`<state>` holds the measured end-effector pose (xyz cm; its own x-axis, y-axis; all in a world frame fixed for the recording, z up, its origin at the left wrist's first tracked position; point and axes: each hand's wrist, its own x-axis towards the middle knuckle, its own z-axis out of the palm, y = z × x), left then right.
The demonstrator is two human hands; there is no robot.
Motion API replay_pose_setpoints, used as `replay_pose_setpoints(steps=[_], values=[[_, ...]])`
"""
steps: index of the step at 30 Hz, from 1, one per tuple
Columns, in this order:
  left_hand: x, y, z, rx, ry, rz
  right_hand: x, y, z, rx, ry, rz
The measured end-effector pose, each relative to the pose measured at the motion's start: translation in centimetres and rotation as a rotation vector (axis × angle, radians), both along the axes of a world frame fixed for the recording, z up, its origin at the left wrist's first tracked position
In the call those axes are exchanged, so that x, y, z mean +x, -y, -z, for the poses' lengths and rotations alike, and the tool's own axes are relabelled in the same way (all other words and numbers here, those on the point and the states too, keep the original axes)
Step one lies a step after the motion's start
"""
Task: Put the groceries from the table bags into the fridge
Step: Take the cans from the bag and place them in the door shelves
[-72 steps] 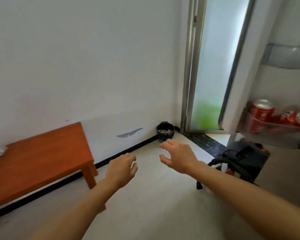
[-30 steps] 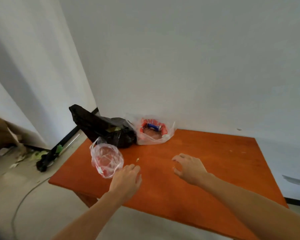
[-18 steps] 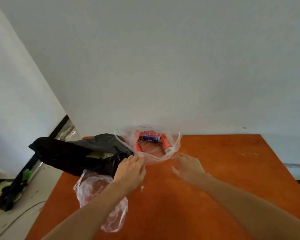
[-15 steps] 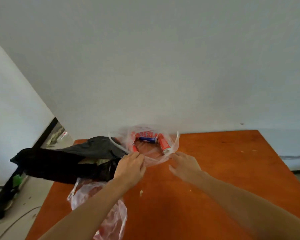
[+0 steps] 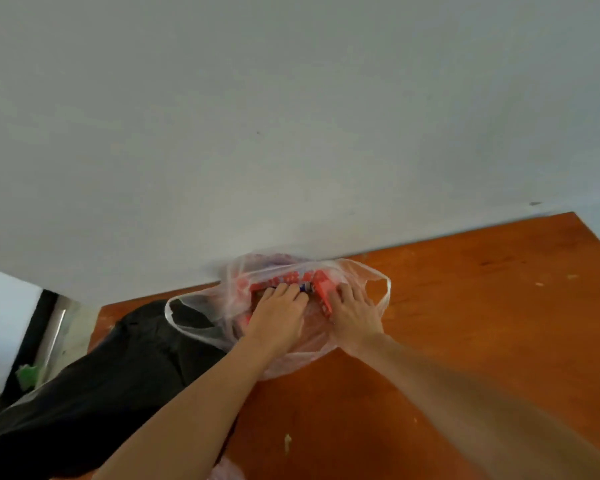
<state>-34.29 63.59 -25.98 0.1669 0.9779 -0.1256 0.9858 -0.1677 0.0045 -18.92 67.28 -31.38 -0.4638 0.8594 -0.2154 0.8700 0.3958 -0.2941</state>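
Observation:
A clear plastic bag [image 5: 371, 275] with red print lies on the orange table [image 5: 482, 306] against the wall. Both my hands are inside its mouth. My left hand [image 5: 279, 315] lies palm down over the bag's contents, its fingertips beside a small blue item [image 5: 303, 288]. My right hand [image 5: 355, 315] rests against a red can [image 5: 323, 294], fingers stretched along it. Whether either hand grips anything is hidden by the hands and the plastic.
A black plastic bag [image 5: 118, 375] sprawls over the table's left end, touching the clear bag. Part of another clear bag [image 5: 227, 471] shows at the bottom edge. A crumb [image 5: 287, 441] lies on the table. The white wall stands right behind.
I turned from the fridge side of the room to the table and came close. Both hands moved forward from the tabletop into the clear bag's mouth.

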Motion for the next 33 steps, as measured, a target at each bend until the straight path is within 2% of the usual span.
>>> replay_pose_setpoints(steps=[7, 11, 17, 26, 33], values=[[-2.3, -6.6, 5.2, -0.164, -0.141, 0.088, 1.2, -2.6, 3.2, -0.057, -0.095, 0.089], [-3.3, -9.8, 6.8, -0.137, -0.104, 0.153, 0.6, -3.5, 4.5, -0.069, -0.081, 0.14], [-3.2, -11.1, 8.5, -0.172, -0.048, 0.086, 1.0, -4.3, 5.5, -0.117, -0.175, 0.235], [-2.9, -5.8, 5.4, -0.19, -0.079, 0.073, 3.2, -3.6, 3.0, -0.289, -0.177, 0.258], [-1.1, -0.1, -0.7, -0.154, 0.0, 0.053, 5.5, 1.1, -2.7, -0.201, -0.257, 0.259]])
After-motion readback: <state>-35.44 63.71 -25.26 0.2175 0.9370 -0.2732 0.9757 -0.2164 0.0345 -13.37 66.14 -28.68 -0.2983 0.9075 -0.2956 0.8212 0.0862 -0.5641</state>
